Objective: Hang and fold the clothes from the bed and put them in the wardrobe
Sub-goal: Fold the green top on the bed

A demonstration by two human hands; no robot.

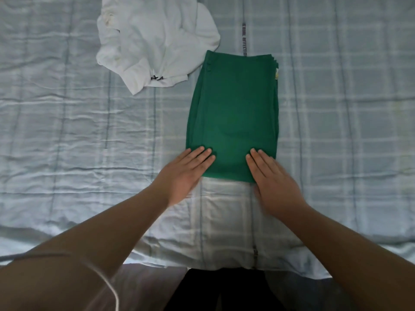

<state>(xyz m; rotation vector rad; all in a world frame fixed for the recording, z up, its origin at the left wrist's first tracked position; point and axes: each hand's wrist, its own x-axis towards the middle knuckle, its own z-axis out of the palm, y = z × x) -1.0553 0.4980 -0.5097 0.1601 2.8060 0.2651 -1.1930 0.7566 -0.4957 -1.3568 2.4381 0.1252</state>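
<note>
A green garment (233,108) lies folded into a long rectangle on the bed, its short end toward me. My left hand (184,173) rests flat on its near left corner, fingers straight and together. My right hand (274,182) lies flat on its near right corner in the same way. Neither hand grips the cloth. A crumpled white garment (152,41) lies unfolded beyond it, to the upper left, just apart from the green one.
The bed is covered by a pale blue checked sheet (67,131) with creases. Its near edge runs across the bottom of the view. A thin white cable (107,283) hangs by my left arm.
</note>
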